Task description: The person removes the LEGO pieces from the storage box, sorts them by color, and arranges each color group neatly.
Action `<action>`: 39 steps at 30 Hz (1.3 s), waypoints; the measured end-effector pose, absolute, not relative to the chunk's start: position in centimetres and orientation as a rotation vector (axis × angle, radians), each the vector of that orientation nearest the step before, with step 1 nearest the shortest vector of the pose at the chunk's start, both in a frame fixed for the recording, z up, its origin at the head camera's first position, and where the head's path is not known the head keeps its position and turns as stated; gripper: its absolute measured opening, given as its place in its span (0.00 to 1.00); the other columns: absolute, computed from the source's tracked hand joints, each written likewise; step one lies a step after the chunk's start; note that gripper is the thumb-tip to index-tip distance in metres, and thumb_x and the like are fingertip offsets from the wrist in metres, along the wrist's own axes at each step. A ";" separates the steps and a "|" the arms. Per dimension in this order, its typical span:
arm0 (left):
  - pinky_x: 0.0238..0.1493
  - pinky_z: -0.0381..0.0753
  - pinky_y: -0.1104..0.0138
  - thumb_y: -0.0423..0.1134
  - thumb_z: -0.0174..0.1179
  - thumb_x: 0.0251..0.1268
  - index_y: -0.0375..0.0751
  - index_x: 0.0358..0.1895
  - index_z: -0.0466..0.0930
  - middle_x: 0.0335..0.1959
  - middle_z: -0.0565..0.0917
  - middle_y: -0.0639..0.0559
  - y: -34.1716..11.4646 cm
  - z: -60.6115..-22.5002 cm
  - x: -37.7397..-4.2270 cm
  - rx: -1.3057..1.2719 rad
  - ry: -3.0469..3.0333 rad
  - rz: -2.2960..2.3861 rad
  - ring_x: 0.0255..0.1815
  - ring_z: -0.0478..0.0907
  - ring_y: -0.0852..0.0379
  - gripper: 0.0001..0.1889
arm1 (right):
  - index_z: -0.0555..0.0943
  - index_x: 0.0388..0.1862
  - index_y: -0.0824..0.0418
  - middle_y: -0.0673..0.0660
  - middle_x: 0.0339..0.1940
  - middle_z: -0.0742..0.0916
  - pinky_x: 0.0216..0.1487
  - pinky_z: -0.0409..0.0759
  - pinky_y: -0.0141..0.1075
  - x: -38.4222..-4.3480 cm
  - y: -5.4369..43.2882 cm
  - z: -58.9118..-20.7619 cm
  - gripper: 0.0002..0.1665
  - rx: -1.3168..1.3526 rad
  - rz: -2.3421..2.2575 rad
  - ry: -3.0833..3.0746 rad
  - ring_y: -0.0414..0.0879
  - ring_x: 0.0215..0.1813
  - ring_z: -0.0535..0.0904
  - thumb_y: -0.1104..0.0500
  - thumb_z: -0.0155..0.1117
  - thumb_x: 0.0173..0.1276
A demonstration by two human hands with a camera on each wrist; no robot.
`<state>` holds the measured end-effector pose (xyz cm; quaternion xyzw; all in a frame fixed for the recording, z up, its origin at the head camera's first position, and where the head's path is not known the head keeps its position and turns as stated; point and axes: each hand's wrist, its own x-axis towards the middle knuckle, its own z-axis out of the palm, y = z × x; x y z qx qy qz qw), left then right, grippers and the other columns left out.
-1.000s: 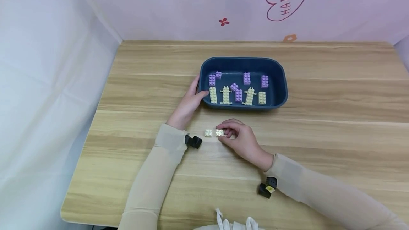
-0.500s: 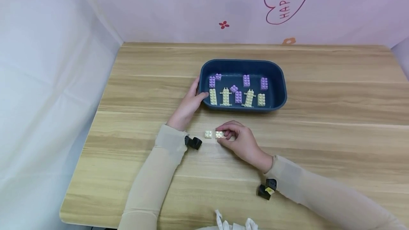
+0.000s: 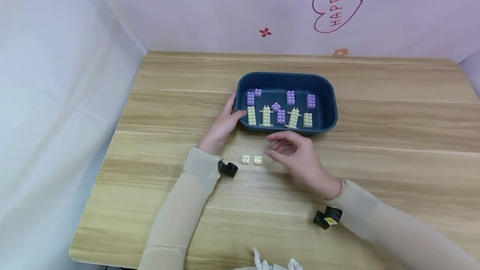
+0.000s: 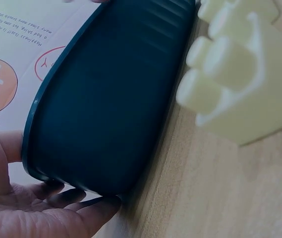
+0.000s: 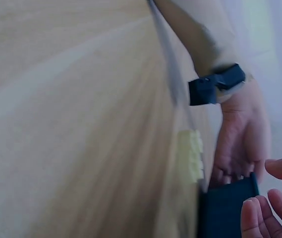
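My left hand (image 3: 222, 126) grips the left end of a dark blue bin (image 3: 300, 79), thumb over the rim and fingers along the outer wall. The left wrist view shows those fingers (image 4: 101, 210) against the bin's end. Two small cream building bricks with studs, one on the left (image 3: 245, 160) and one on the right (image 3: 257, 160), lie side by side on the table with a gap between them. To their right, just in front of the bin, my right hand (image 3: 300, 155) hovers with fingers loosely bent and apart, holding nothing.
Inside the bin are several purple bricks (image 3: 290, 97), a plain long cream brick (image 3: 251, 116), two cream pieces with side pegs, such as one near the middle (image 3: 266, 116), and a shorter cream brick (image 3: 308, 120). A printed cloth (image 3: 210, 16) hangs behind the wooden table (image 3: 393, 107).
My right hand has let go of the right small cream brick and moved away to the right and slightly up. The brick stays beside the other. My left hand keeps its grip on the bin.
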<state>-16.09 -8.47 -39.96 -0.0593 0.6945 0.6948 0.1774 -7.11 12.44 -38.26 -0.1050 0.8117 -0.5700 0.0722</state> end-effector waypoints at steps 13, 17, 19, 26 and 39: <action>0.77 0.49 0.64 0.32 0.48 0.72 0.60 0.78 0.46 0.80 0.48 0.59 -8.5 -39.8 -16.1 -0.178 1.957 1.957 0.79 0.45 0.60 0.36 | 0.83 0.52 0.60 0.55 0.50 0.87 0.45 0.81 0.25 -10.7 12.8 -35.1 0.21 -0.291 -1.721 2.569 0.40 0.44 0.81 0.59 0.73 0.59; 0.77 0.49 0.63 0.32 0.48 0.72 0.60 0.78 0.46 0.80 0.48 0.59 -8.5 -39.7 -16.0 -0.171 1.960 1.954 0.79 0.44 0.60 0.36 | 0.84 0.52 0.57 0.54 0.50 0.87 0.44 0.81 0.24 -12.0 12.6 -35.0 0.20 -0.270 -1.679 2.600 0.40 0.45 0.80 0.57 0.72 0.60; 0.77 0.48 0.63 0.32 0.48 0.72 0.59 0.78 0.46 0.80 0.48 0.58 -8.5 -39.6 -15.9 -0.168 1.963 1.956 0.79 0.44 0.59 0.36 | 0.83 0.52 0.57 0.56 0.50 0.87 0.44 0.80 0.23 -12.5 12.5 -35.0 0.20 -0.258 -1.662 2.611 0.41 0.45 0.80 0.56 0.72 0.61; 0.77 0.47 0.63 0.32 0.49 0.71 0.58 0.78 0.47 0.80 0.48 0.57 -8.4 -39.6 -16.0 -0.172 1.975 1.950 0.79 0.44 0.58 0.36 | 0.83 0.54 0.56 0.58 0.51 0.86 0.46 0.77 0.22 -13.8 11.9 -35.2 0.21 -0.239 -1.600 2.642 0.44 0.48 0.81 0.55 0.71 0.61; 0.77 0.48 0.64 0.34 0.49 0.72 0.59 0.78 0.47 0.79 0.50 0.59 -8.5 -39.6 -16.0 -0.182 1.964 1.947 0.78 0.46 0.61 0.35 | 0.80 0.58 0.59 0.59 0.56 0.84 0.53 0.79 0.44 -15.6 10.8 -35.9 0.25 -0.345 -1.504 2.598 0.54 0.54 0.81 0.58 0.72 0.61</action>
